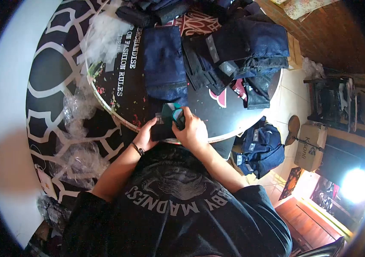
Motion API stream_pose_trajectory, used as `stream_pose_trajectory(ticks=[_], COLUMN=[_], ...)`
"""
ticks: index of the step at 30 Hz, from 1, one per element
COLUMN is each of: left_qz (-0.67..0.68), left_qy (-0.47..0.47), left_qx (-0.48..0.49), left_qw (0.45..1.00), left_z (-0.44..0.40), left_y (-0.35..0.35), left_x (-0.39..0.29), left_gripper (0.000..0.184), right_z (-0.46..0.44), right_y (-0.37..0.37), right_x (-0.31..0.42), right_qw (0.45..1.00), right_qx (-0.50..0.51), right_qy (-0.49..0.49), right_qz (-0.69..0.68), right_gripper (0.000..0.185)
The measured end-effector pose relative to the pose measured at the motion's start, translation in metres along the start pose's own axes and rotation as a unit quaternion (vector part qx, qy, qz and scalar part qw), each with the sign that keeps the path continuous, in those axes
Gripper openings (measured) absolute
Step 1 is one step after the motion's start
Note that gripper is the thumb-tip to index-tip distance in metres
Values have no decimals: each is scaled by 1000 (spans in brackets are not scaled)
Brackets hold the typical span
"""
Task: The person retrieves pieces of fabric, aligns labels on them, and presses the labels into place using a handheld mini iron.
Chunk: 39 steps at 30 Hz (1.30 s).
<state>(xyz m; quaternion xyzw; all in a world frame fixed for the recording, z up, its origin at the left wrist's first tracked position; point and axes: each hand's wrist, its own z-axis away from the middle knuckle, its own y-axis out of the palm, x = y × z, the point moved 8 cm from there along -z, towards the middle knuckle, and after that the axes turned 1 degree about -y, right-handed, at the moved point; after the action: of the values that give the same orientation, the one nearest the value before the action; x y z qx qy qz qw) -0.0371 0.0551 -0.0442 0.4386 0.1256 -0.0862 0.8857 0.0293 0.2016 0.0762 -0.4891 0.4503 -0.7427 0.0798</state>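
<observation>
A pair of folded dark blue jeans [164, 60] lies lengthwise on the round black table [127, 105], its near end reaching the table's front edge. My left hand [147, 136] is at that end, thumb on top and fingers curled under the dark cloth. In my right hand [193, 132] is a small teal tool with a loop-shaped end, held over the cloth; it resembles a hand-held tape dispenser, but its kind is not certain. A small clear strip shows on the cloth beside my left thumb.
Several more folded jeans [251, 43] are stacked at the table's right, some with pale strips. A navy bundle [260, 147] sits lower right. Crumpled clear plastic [77, 160] covers the left side. A cardboard box [311, 145] stands on the tiled floor.
</observation>
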Motion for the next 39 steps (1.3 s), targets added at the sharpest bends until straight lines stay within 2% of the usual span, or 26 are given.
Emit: stream_pose_trajectory(ticks=[6, 7, 12, 15, 18, 22, 26, 28, 33, 35, 37, 39], left_qz=[-10, -7, -7, -8, -11, -20, -24, -62, -68, -138, -144, -144], left_qy=[3, -7, 1, -9, -1, -19, -4, 3, -14, 10, 3, -6], left_qx=[-8, -42, -32, -47, -24, -72, -23, -55, -38, -63, -65, -69], left_qw=[1000, 999, 999, 999, 1000, 997, 999, 997, 997, 988, 987, 987], left_z=[1, 2, -1, 3, 0, 3, 1, 3, 2, 5, 9, 11], left_y=[4, 1, 2, 4, 3, -6, 1, 0, -1, 2, 15, 13], left_x=[-3, -2, -5, -4, -4, 0, -4, -5, -2, -7, -12, -8], left_gripper=[47, 47, 44, 42, 40, 37, 36, 41, 36, 30, 34, 40], right_z=[1, 0, 1, 4, 2, 3, 4, 6, 6, 5, 2, 4], right_y=[1, -1, 0, -4, -4, -1, 1, 3, 0, 0, -1, -9], right_x=[-2, -1, -2, 0, -1, -2, -4, -4, -1, -3, -4, -13], right_qw=[1000, 1000, 999, 1000, 1000, 1000, 1000, 1000, 1000, 1000, 1000, 998], right_qx=[5, -4, 20, 12, 3, 0, -7, -14, -21, -21, -18, -15], right_qy=[-1, -3, 15, 10, 0, -6, -4, -13, -13, -6, 0, 49], right_qz=[-7, -9, -25, -22, -22, -23, -20, -21, -15, -10, -5, -35], right_gripper=[45, 45, 44, 42, 43, 44, 46, 47, 46, 45, 44, 41])
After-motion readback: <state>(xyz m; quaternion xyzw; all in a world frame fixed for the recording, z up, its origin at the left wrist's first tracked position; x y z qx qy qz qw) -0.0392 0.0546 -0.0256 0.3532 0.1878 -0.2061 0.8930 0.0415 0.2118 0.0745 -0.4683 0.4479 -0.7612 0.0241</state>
